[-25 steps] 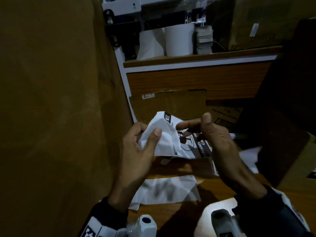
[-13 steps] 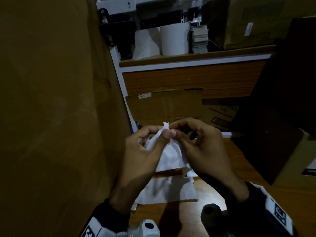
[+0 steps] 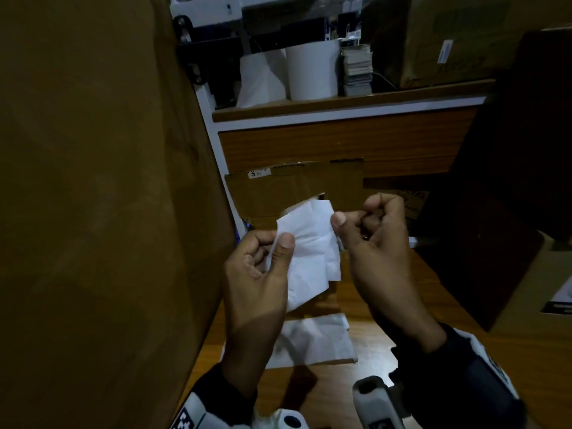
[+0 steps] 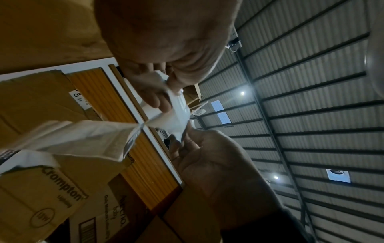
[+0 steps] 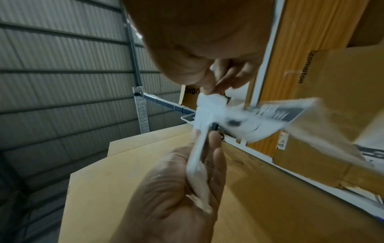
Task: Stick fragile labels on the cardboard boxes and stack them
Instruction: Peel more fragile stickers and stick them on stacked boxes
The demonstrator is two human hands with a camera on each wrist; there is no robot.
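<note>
Both hands hold the label (image 3: 309,252) up over the surface (image 3: 387,345). The left hand (image 3: 257,274) pinches the white backing; the right hand (image 3: 371,239) pinches a corner. Peel slowly and keep the sticky side off the fingers (image 3: 340,219) before pressing it on a box (image 3: 108,212).

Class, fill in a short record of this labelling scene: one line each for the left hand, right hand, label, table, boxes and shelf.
left hand: pinches the white backing paper between thumb and fingers
right hand: pinches the paper's other edge, fingers curled
label: printed face shows in the right wrist view, blurred; not yet on a box
table: wooden; another white sheet lies on it
boxes: large cardboard box close on the left; smaller one behind the hands
shelf: holds a white roll
</note>
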